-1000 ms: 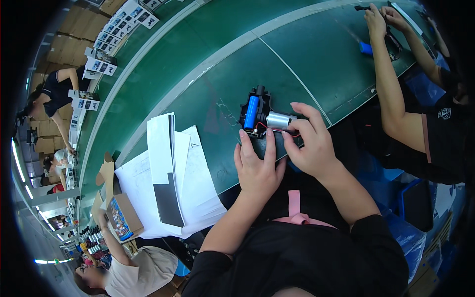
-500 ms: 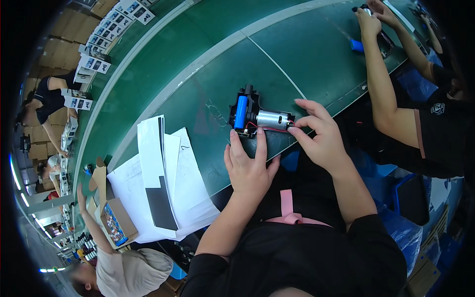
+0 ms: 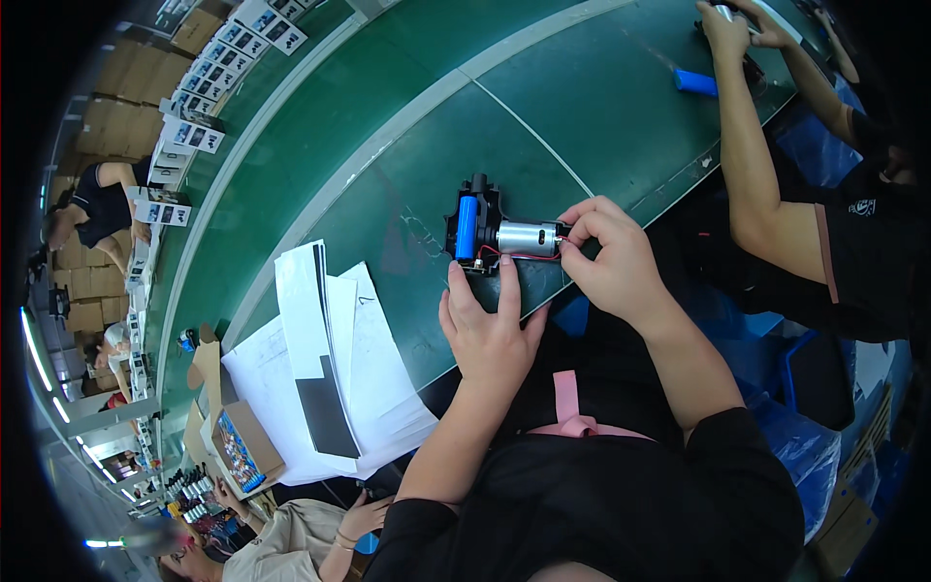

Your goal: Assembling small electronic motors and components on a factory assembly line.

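Head view. Work in hand, as judged: handling the lead at the right end of the silver motor (image 3: 524,238), with the unit steadied from its near side. The motor lies on the table, joined on its left to a black housing (image 3: 487,209) carrying a blue cylinder (image 3: 467,228); a red wire (image 3: 538,258) runs along its near side.

Left hand (image 3: 497,335): fingers extended and spread, two fingertips at the housing's near edge, not wrapped around anything. Right hand (image 3: 621,262): thumb and fingertips at the motor's right end; cannot tell whether they are closed on the wire or on the motor itself. The next move probably calls for a fine fingertip hold there, the housing kept from turning and the thin wire unstrained.

Surface: green table (image 3: 543,116), crossed by a pale seam, with a curved pale strip beyond it. To the left, loose white papers (image 3: 398,359); farther left, an open cardboard box (image 3: 257,434) of small cylindrical parts.

Room: at far right, a co-worker's hands (image 3: 727,37) above the same table, near another blue cylinder (image 3: 695,82). Near left, a person in a pale top (image 3: 291,548). Far left, a row of white printed boxes (image 3: 160,209), with stacked brown cartons (image 3: 126,121) behind.
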